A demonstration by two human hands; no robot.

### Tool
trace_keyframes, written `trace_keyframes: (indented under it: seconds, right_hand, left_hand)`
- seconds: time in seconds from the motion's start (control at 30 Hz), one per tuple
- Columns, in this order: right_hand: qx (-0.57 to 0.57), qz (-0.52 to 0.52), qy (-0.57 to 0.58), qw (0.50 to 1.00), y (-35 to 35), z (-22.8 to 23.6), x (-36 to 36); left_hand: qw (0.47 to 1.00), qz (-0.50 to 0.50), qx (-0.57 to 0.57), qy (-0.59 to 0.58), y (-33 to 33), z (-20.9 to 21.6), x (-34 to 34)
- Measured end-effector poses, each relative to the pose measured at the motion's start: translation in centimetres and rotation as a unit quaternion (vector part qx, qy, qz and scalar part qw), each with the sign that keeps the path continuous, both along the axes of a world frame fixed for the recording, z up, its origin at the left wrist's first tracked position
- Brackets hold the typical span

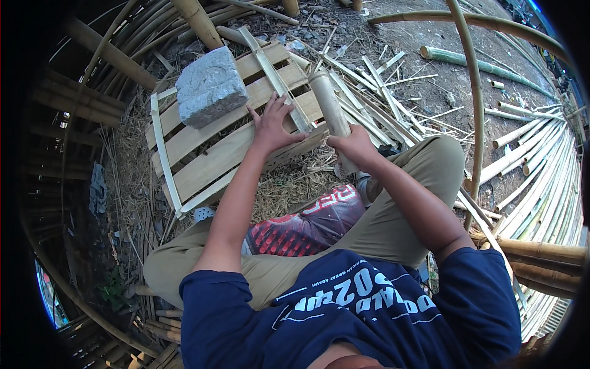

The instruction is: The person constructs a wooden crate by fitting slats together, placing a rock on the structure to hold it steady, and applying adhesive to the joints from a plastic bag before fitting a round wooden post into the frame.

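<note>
Before me lies a slatted bamboo panel (206, 144), its flat pale slats framed by narrow strips. My left hand (273, 126) rests on its near right part, fingers spread; the thumb reaches toward a narrow bamboo strip (292, 109) that runs along the panel's right side. My right hand (357, 147) is wrapped round a short, thick bamboo piece (329, 101), held tilted just beyond the panel's right end. On the panel's far left part sits a rough grey concrete block (210, 86). Whether my left fingertips press the strip is hard to tell.
Split bamboo strips (381, 101) are scattered to the right of the panel. A curved bamboo pole (472, 92) rises on the right, near a fan of split bamboo (541, 166). Bamboo poles (107, 52) stand at the left. Patterned dark red cloth (307, 227) lies between my legs.
</note>
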State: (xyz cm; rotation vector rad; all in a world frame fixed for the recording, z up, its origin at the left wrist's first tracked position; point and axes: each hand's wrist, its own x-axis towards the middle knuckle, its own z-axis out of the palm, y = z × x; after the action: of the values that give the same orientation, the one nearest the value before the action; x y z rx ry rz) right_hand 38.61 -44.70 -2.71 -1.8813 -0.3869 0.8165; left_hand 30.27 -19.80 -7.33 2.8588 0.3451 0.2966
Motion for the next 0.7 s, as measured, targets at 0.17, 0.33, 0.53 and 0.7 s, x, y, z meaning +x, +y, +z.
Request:
trace_keyframes:
  seconds: [0.17, 0.33, 0.53, 0.7]
  right_hand:
    - [-0.009, -0.054, 0.019, 0.998, 0.3, -0.7, 1.0]
    - [-0.023, 0.05, 0.001, 0.998, 0.5, -0.8, -0.6]
    - [0.014, 0.177, 0.185, 0.967, 0.2, -2.4, -4.3]
    - [0.061, 0.159, 0.342, 0.924, 0.1, -3.1, -5.7]
  left_hand:
    - [0.999, -0.006, -0.003, 0.043, 0.4, 1.0, -0.7]
    - [0.999, -0.043, 0.006, -0.028, 1.2, -1.0, -1.1]
    - [0.993, -0.089, 0.005, -0.08, 1.7, -2.0, -0.6]
    - [0.994, -0.044, -0.082, -0.057, 2.2, -2.1, -0.5]
